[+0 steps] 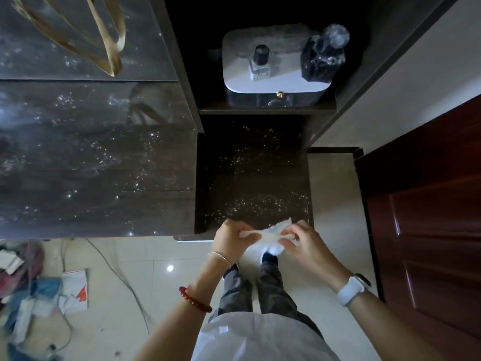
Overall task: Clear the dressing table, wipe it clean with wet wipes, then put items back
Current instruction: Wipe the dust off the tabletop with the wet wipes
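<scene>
A white wet wipe (pixel 263 237) is stretched between both my hands just in front of the near edge of the dark dressing table (pixel 252 178). My left hand (pixel 231 239) pinches its left end. My right hand (pixel 302 242) pinches its right end. The low dark tabletop is speckled with bright flecks or droplets. On a shelf behind it stands a white box (pixel 276 82) with a gold knob, carrying a small bottle with a black cap (pixel 259 62) and a dark faceted bottle with a round stopper (pixel 324 57).
A larger glossy dark surface (pixel 91 152) lies to the left, with a gold curved ornament (pixel 104 35) at its back. A reddish wooden door (pixel 429 217) stands at right. Clothes, papers (pixel 75 290) and a cable lie on the tiled floor at lower left.
</scene>
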Action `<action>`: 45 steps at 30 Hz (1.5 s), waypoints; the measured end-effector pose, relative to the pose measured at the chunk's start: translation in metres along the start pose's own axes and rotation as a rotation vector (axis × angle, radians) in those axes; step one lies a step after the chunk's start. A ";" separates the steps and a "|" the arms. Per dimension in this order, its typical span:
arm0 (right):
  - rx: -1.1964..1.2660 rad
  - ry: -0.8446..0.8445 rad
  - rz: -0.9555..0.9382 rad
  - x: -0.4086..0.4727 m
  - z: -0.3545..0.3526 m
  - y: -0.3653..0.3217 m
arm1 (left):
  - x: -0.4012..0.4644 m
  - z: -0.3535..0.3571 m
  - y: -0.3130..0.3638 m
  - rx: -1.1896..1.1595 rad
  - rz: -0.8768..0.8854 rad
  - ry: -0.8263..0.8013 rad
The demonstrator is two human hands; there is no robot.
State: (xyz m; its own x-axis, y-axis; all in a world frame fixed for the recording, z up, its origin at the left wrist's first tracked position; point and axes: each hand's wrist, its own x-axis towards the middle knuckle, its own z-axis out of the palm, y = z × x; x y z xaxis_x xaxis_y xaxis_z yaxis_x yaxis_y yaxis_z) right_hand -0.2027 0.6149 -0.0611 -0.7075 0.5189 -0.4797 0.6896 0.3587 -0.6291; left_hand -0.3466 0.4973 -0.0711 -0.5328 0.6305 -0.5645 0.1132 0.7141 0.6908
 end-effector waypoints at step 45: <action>-0.752 -0.084 -0.833 0.102 0.077 0.108 | 0.052 0.084 -0.107 0.598 -0.086 0.517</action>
State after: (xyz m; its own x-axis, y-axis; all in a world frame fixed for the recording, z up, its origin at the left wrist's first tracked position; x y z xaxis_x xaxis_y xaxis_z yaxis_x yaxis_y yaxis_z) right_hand -0.2126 0.6467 -0.2247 -0.9797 -0.1446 -0.1391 -0.1052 0.9606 -0.2574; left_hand -0.3155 0.4795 -0.2124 -0.8653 0.4492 -0.2223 0.4069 0.8886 0.2119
